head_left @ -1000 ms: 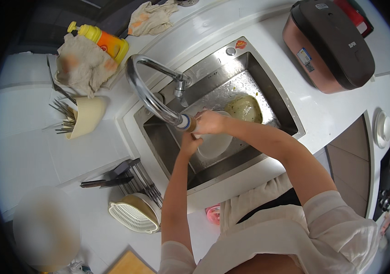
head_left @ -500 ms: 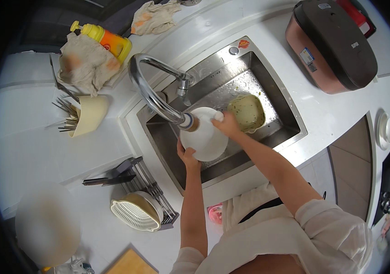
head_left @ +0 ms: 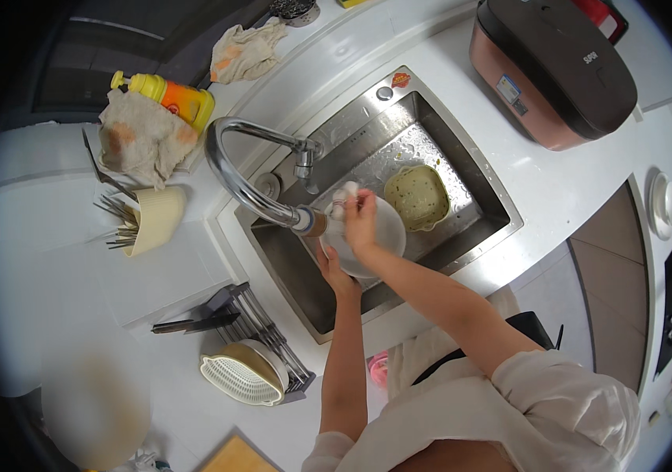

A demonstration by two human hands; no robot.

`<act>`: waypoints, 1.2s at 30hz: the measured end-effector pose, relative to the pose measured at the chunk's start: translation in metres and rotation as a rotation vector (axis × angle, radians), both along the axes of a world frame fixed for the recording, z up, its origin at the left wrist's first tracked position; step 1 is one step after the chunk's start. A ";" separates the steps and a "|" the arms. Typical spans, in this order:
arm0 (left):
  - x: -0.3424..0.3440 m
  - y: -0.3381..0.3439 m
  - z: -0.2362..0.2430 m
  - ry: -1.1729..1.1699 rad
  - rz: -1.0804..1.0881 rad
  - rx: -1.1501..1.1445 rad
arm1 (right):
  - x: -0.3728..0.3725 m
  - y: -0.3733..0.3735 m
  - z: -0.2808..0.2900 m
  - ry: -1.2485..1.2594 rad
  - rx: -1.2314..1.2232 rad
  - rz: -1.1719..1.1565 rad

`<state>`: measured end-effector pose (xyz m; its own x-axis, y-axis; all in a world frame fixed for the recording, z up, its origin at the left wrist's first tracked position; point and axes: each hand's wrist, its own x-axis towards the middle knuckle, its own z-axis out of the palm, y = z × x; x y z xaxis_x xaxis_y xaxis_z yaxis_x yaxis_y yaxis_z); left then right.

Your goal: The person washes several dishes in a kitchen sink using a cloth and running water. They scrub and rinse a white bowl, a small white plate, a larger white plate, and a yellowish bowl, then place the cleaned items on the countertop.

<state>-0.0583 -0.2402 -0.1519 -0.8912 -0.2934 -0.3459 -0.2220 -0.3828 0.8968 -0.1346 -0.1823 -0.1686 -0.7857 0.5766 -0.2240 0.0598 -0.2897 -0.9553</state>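
A white bowl (head_left: 389, 238) is held over the left part of the steel sink (head_left: 463, 157), under the tap. My left hand (head_left: 340, 275) grips its near left rim, the thumb on the inside. Closed around a crumpled white cloth (head_left: 345, 197), my right hand (head_left: 362, 226) is over the bowl's far left side. The chrome tap (head_left: 249, 197) curves down, its brown-tipped spout close to the bowl's left edge. Whether water runs from it I cannot tell. To the right, on the sink floor, lies a pale yellow-green basin (head_left: 417, 197) with dark bits in it.
A pink and brown rice cooker (head_left: 548, 79) stands right of the sink. On the left are a cream cutlery holder (head_left: 159, 220), a drying rack (head_left: 261, 322) with a cream colander (head_left: 241, 376), a yellow-orange pump bottle (head_left: 186, 102) and cloths (head_left: 147, 141). A cutting board (head_left: 238, 456) lies near.
My right hand with the cloth has moved left across the bowl, from its far right rim toward the spout. The bowl has shifted and tilted a little. The whole view has turned slightly.
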 end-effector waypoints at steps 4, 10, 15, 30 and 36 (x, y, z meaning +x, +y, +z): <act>0.004 -0.003 -0.007 -0.019 -0.036 0.330 | 0.034 -0.008 0.001 0.162 0.137 0.407; -0.007 -0.021 0.008 0.060 -0.256 0.162 | 0.059 0.060 0.012 0.039 0.450 1.405; -0.012 -0.023 0.036 -0.105 -0.252 0.166 | 0.027 0.108 0.040 0.387 1.554 1.620; -0.019 -0.026 0.010 -0.173 -0.092 0.280 | -0.010 0.085 0.005 0.774 1.549 1.257; -0.021 -0.007 0.017 -0.189 0.014 -0.067 | 0.034 0.066 0.002 -0.177 0.944 1.441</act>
